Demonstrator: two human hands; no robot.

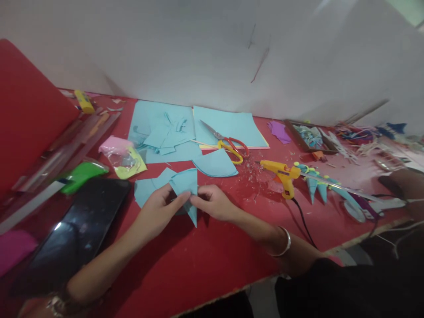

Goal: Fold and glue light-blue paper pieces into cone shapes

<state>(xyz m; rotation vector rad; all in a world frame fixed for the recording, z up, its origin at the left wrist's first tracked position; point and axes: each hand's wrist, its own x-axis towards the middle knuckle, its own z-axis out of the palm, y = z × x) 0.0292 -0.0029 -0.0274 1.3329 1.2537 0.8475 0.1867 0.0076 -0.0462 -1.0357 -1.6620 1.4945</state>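
A light-blue paper cone [188, 180], its tip pointing down, is held between both my hands above the red table. My left hand [163, 204] pinches its left side with thumb and fingers. On the right edge, my right hand [213, 202] closes its thumb and fingertips against the paper. Behind my left hand lie cut blue paper pieces [145, 189], partly hidden by it. A stack of blue quarter-circle sheets [217, 164] rests just beyond my right hand. Scissors [228, 145] with red and yellow handles lie past that stack, over blue sheets [228, 123].
To the right, a yellow glue gun [280, 173] lies with its cord trailing toward the table's front edge. Small finished blue cones [313, 187] sit beyond it. A dark glossy tablet-like slab [77, 229] and a green packet [82, 176] are at left. A wooden tray [300, 137] stands by the wall.
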